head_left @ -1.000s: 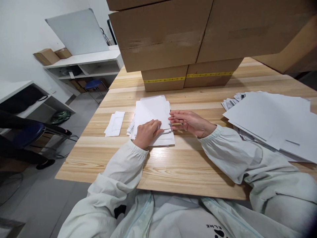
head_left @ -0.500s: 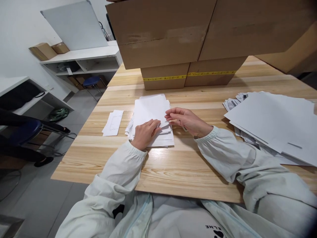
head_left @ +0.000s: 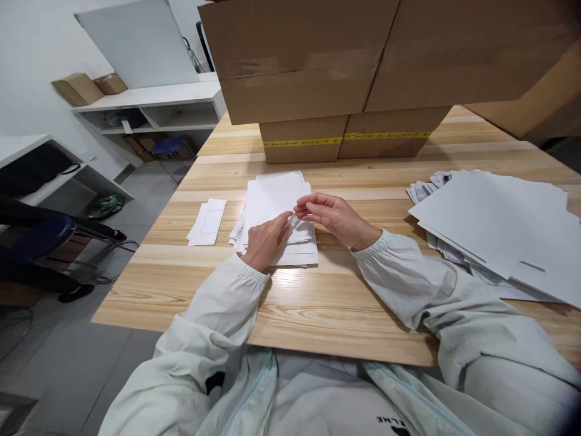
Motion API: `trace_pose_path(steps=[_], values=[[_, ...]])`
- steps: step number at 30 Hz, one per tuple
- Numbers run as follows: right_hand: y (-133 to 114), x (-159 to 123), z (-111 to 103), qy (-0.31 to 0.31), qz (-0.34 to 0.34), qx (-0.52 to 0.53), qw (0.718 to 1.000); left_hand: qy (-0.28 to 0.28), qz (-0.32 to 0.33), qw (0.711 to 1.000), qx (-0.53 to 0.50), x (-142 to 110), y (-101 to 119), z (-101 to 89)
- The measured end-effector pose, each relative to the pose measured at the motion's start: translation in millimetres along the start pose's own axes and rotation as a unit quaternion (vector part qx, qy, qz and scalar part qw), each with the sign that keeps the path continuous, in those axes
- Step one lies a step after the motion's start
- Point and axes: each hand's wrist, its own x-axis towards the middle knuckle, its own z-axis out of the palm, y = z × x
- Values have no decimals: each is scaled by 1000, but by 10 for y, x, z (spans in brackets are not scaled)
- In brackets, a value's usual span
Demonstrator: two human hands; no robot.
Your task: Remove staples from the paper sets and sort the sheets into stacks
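Observation:
A stack of white paper sheets [head_left: 272, 197] lies on the wooden table in front of me, its edges uneven. Over the lower right part of the stack, my left hand [head_left: 267, 241] has its fingers and thumb closed at the edge of a sheet, which seems slightly raised; the fingertips are partly hidden. My right hand [head_left: 338, 221] hovers at the stack's right edge, fingers stretched and loosely curved, the tips close to the left fingertips. Nothing shows in its grasp. Left of the stack lie a few small white paper slips [head_left: 207, 223].
A wide pile of larger white sheets [head_left: 494, 224] covers the table's right side. Cardboard boxes [head_left: 304, 142] with yellow tape stand stacked at the back. Beyond the table's left edge are blue stools [head_left: 167, 146], white shelves [head_left: 181, 94] and a person's legs [head_left: 49, 266].
My left fingers have lifted from lying on the stack and drawn together near the sheet's edge. My right hand has shifted slightly left, over the stack and nearer the left fingertips.

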Motion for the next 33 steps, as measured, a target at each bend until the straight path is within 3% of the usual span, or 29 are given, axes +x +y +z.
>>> trace_pose_path(steps=[3, 7, 13, 19, 29, 31, 33], values=[[-12, -7, -30, -2, -33, 12, 999, 23, 2, 1000, -20, -15, -7, 39], [2, 0, -100, 9, -44, -31, 999, 39, 56, 997, -21, -32, 36, 69], [6, 36, -162, 70, 25, -104, 992, 20, 53, 998, -17, -27, 53, 68], [62, 66, -195, 52, 94, -107, 988, 16, 37, 998, -39, -29, -24, 88], [-34, 14, -119, 41, 18, -128, 991, 19, 97, 995, -1, -45, 18, 79], [-76, -9, -129, 50, -9, -169, 984, 24, 108, 994, -9, -55, 28, 96], [-103, -30, -158, 44, -40, -251, 966, 50, 78, 994, -63, -58, 11, 116]])
